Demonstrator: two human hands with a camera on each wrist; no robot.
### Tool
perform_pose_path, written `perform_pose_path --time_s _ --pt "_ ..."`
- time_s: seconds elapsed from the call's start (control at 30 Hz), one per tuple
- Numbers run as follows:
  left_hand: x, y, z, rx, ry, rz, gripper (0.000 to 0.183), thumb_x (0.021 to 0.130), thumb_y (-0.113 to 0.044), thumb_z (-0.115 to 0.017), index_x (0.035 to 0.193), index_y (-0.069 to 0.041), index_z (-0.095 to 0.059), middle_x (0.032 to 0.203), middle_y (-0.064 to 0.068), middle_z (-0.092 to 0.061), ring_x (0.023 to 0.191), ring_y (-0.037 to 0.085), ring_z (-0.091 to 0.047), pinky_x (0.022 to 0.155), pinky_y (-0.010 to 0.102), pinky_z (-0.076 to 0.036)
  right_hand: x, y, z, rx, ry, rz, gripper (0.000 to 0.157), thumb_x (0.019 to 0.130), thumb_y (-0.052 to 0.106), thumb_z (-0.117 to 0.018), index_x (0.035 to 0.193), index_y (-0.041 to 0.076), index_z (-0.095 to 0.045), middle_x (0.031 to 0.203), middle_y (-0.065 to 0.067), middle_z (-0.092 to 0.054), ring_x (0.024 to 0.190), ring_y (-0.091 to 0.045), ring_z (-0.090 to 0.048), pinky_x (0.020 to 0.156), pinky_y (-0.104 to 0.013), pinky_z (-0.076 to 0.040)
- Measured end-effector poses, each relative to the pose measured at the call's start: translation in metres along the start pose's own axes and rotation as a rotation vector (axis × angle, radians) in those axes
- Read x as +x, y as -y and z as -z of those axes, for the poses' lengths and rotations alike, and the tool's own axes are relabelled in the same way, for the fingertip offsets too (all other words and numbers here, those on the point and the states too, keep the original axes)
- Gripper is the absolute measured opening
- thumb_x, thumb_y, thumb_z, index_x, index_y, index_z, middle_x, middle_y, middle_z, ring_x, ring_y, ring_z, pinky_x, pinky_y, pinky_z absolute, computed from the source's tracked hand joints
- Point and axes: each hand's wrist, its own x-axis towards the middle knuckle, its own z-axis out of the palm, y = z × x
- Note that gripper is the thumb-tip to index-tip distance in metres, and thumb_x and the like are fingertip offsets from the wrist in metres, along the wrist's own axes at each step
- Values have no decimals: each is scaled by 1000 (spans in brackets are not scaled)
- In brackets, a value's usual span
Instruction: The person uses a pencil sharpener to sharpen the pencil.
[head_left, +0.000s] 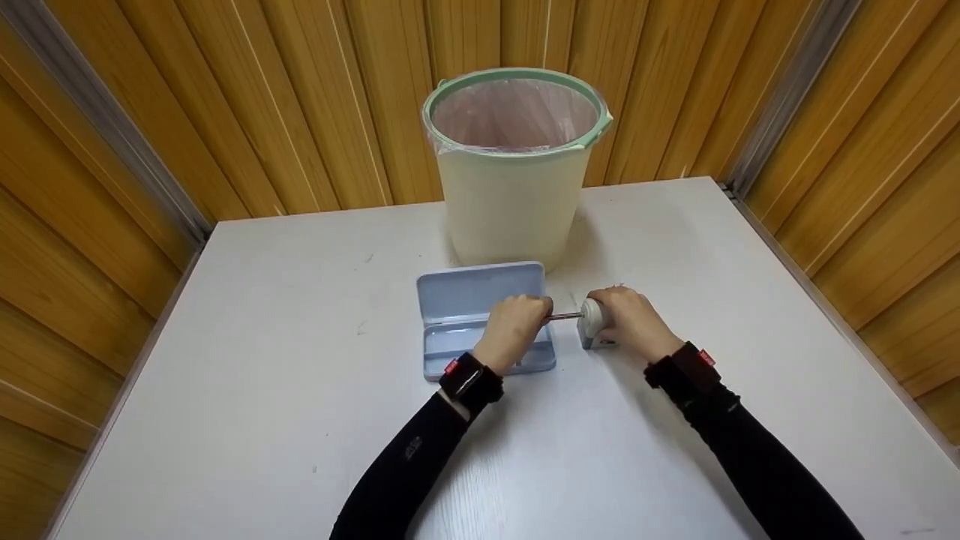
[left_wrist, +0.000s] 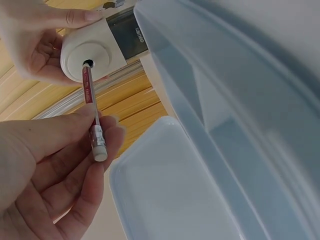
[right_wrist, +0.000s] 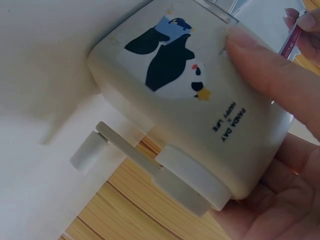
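A red pencil (left_wrist: 90,90) with a white eraser is pinched between the thumb and fingers of my left hand (left_wrist: 55,170). Its far end sits at the round hole in the front of a cream pencil sharpener (left_wrist: 100,50). My right hand (head_left: 634,319) grips that sharpener round its body, which stands on the table. In the right wrist view, a panda print and a crank handle (right_wrist: 130,150) show on the sharpener; no finger is on the crank. Under my left hand lies an open light blue pencil case (head_left: 480,292) with a divided tray.
Behind the pencil case stands a cream bin (head_left: 514,202) with a green rim and a clear liner. The white table (head_left: 300,420) meets wood-patterned panels (head_left: 315,112) at the back and sides.
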Motion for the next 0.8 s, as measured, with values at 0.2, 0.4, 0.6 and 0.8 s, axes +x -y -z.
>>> perform_pose_path --time_s 0.2,0.4,0.6,0.8 --pt "6 -6 -3 22 -20 -15 9 87 -16 -68 77 -15 -69 74 -2 -72 66 19 -69 52 34 -54 1 -1 0 2 -7 6 50 60 -6 -86 106 -7 -66 104 -24 -71 99 -41 -65 89 -55 -51" --pt "11 -11 -5 73 -4 -10 7 86 -17 -69 82 -17 -74 79 -2 -73 68 19 -70 55 33 -56 0 -1 1 13 -8 -1 49 61 -6 -86 106 -7 -66 103 -23 -71 99 -41 -66 90 -54 -51" --pt "14 -18 -9 184 -39 -88 9 81 -9 -72 80 -18 -75 77 -3 -71 67 15 -69 57 29 -57 -2 -2 2 29 -13 -3 49 61 -6 -86 106 -8 -67 104 -23 -71 99 -41 -65 91 -54 -51" --pt "17 -25 -13 222 -84 -123 11 82 -10 -69 83 -19 -75 80 -5 -71 70 12 -69 59 27 -57 0 2 -1 47 -24 -10 46 60 -6 -86 102 -4 -68 99 -19 -72 96 -38 -65 88 -54 -50"
